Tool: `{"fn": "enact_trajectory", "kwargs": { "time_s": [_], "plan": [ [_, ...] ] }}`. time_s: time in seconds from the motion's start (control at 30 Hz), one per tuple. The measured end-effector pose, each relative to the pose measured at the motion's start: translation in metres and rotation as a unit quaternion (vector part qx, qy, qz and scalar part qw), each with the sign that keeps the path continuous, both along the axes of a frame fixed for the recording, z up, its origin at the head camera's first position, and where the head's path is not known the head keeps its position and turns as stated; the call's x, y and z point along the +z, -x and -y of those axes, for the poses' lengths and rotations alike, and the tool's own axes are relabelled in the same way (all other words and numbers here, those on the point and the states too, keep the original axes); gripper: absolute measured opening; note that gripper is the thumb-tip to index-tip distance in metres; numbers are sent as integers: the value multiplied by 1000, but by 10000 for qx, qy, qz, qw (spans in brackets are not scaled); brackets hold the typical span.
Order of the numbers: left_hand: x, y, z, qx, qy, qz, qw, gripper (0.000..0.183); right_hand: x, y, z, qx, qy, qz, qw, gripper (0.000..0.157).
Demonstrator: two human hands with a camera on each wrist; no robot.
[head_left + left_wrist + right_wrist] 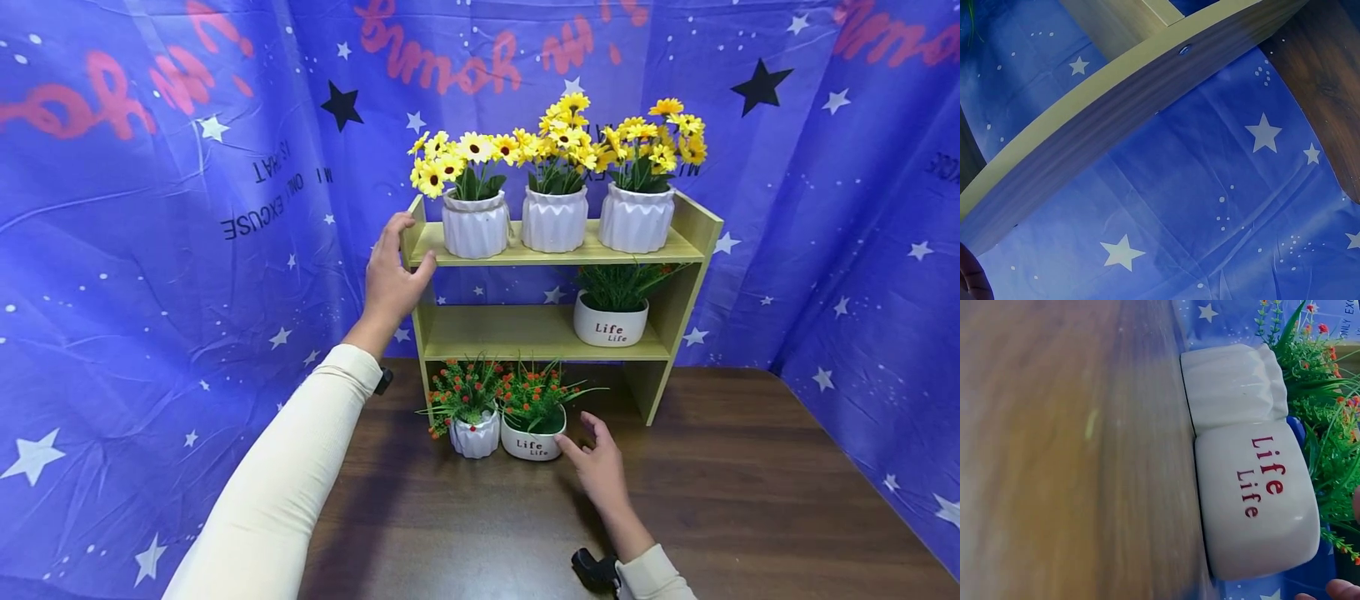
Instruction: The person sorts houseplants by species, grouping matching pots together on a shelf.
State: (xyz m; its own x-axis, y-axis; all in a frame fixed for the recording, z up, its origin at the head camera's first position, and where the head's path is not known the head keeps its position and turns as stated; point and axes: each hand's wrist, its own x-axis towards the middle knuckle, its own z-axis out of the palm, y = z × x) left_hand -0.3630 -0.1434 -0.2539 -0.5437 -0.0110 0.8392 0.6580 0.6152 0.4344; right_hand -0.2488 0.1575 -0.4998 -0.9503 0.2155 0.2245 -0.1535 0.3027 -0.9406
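Note:
My left hand (pixel 393 275) grips the upper left side panel of a light wooden shelf (pixel 540 333), its thumb across the front edge. In the left wrist view only a bit of that hand (pixel 972 275) shows beside the panel. On the table, my right hand (pixel 600 467) is at the right end of a white oval "Life" pot (pixel 531 442) with red-flowered greenery, thumb and fingers spread apart. Whether the thumb touches the pot is unclear. Against that pot's left side stands a white ribbed pot (pixel 475 437) with similar red flowers (pixel 461 387).
Three white ribbed pots with yellow flowers, left (pixel 476 225), middle (pixel 554 221) and right (pixel 637 221), line the top shelf. Another "Life" pot (pixel 610 323) stands at the middle shelf's right. A blue star-printed cloth (pixel 187 375) hangs around the brown table (pixel 750 483).

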Motion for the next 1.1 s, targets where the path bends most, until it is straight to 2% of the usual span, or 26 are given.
{"fn": "enact_trajectory", "kwargs": {
  "time_s": [0.3, 0.5, 0.73, 0.87, 1.1],
  "plan": [
    [-1, -2, -1, -43, 23, 60, 10000, 49, -12, 12, 9, 231, -123, 173, 9995, 72],
    [1, -2, -2, 23, 41, 64, 10000, 49, -14, 20, 11, 383, 40, 190, 9991, 76],
    [-1, -3, -1, -41, -16, 71, 10000, 48, -14, 24, 15, 314, -235, 366, 9986, 81],
    [-2, -3, -1, -24, -25, 83, 10000, 49, -15, 25, 19, 268, -394, 345, 9983, 86],
    [0, -2, -1, -6, -24, -3, 10000, 49, -16, 30, 21, 225, -495, 273, 9981, 85]
  ]
}}
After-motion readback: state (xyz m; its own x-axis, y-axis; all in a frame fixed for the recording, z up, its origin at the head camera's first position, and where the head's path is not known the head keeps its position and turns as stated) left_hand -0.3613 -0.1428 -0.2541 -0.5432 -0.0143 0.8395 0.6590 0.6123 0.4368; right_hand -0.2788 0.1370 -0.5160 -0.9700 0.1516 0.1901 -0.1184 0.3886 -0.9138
